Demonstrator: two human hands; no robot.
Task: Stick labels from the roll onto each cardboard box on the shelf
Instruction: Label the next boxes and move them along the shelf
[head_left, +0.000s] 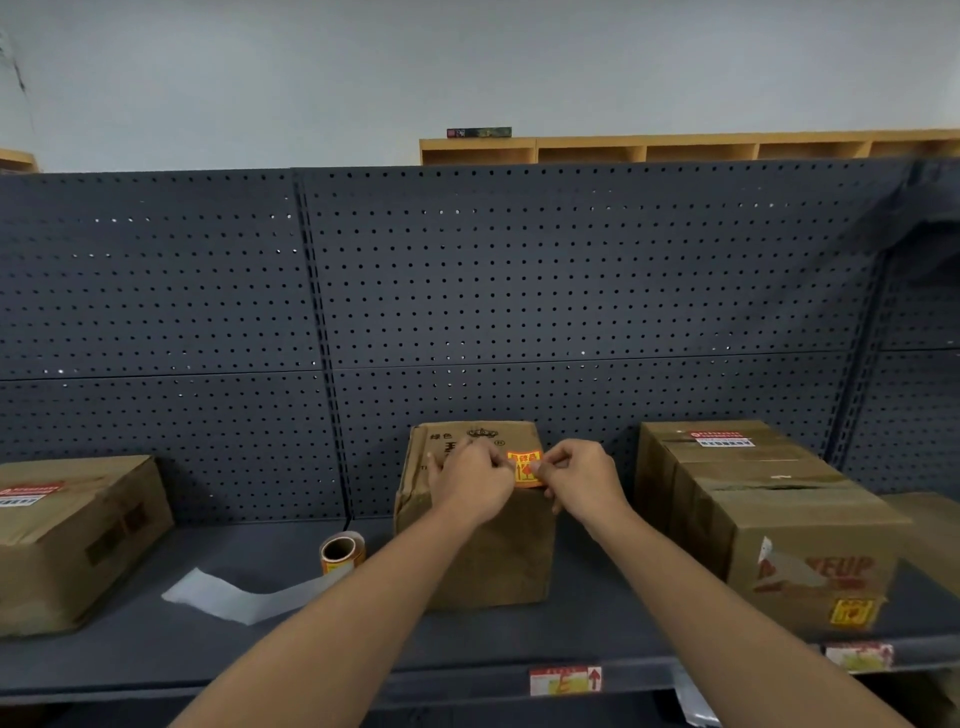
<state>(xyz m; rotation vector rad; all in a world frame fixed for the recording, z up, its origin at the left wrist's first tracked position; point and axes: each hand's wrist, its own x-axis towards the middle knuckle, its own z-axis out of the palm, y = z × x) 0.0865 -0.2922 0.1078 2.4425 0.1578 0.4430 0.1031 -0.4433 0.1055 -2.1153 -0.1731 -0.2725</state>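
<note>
both the left hand (470, 480) and right hand (582, 480) pinch an orange label (524, 467) on the middle box (493, 545), mid-shelf (156, 649).

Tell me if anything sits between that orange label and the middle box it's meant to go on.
Nothing visible does. Both hands, left and right, pinch the orange label right over the top front edge of the middle box. The label roll stands apart on the shelf, to the left.
</note>
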